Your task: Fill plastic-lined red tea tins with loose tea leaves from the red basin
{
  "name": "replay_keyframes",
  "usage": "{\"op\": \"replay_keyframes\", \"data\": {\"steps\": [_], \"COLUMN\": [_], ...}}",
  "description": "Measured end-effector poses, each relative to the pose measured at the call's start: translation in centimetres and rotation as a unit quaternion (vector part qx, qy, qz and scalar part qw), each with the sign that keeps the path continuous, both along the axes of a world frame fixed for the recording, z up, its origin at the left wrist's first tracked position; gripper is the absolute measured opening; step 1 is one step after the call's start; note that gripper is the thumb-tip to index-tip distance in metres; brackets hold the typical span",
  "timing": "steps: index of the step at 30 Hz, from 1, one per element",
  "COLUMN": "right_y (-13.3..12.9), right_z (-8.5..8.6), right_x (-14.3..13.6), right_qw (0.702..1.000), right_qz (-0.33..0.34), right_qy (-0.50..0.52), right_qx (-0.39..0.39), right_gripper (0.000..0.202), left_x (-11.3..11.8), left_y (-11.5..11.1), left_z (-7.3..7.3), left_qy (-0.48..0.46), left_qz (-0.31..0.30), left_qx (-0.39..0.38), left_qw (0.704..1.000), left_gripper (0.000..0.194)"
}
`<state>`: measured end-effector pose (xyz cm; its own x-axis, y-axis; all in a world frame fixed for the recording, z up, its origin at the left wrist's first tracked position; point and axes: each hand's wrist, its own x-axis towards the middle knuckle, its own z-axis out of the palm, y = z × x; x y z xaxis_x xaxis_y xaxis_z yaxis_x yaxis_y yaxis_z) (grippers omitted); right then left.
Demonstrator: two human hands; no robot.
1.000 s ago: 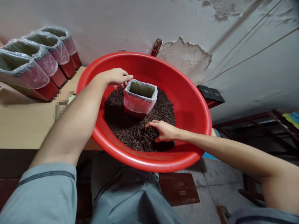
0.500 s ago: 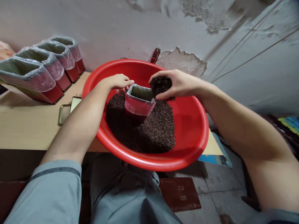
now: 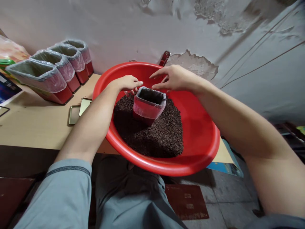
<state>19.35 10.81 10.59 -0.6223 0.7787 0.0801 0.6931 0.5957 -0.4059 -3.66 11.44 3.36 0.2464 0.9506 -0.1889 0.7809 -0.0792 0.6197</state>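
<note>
A red box with a clear plastic liner folded over its rim stands on dark, loose tea leaves in a large red basin. At the box's back left corner is my left hand, thumb stretched over the rim and fingers beside the wall. Whether those fingers press on the box I cannot tell. Above the box's right back edge, my right hand hangs with fingers apart and nothing in them. Inside, the box is dark, and how full it is does not show clearly.
Several similar lined red boxes stand in a row on the table at the left. Two small shallow metal lids lie beside the basin. A peeling wall rises behind, with a dark red handle-like object against it.
My right hand has let go of its handful of tea leaves and opened over the box. My left hand keeps its place at the box. The view has shifted slightly left.
</note>
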Motion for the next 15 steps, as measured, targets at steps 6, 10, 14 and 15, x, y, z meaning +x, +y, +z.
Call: {"op": "replay_keyframes", "data": {"steps": [6, 10, 14, 15], "right_y": [-2.2, -6.2, -9.6, -10.2], "right_z": [-7.2, -12.6, -15.8, -16.1], "right_x": [8.2, 11.2, 9.8, 9.1], "right_qw": [0.972, 0.893, 0.857, 0.853], "right_qz": [-0.180, -0.228, -0.268, -0.273], "right_qy": [-0.122, -0.244, -0.304, -0.315], "right_qx": [-0.090, -0.303, -0.318, -0.315], "right_gripper": [0.065, 0.091, 0.111, 0.117], "left_x": [0.2, 1.0, 1.7, 1.8], "left_y": [0.5, -0.3, -1.2, -1.2], "left_z": [-0.4, -0.2, 0.3, 0.4], "left_qy": [-0.027, -0.037, -0.024, -0.015], "left_qz": [-0.001, -0.021, -0.020, -0.016], "left_qx": [0.002, -0.056, -0.095, -0.104], "left_qw": [1.000, 0.998, 0.995, 0.994], "left_gripper": [0.049, 0.051, 0.058, 0.059]}}
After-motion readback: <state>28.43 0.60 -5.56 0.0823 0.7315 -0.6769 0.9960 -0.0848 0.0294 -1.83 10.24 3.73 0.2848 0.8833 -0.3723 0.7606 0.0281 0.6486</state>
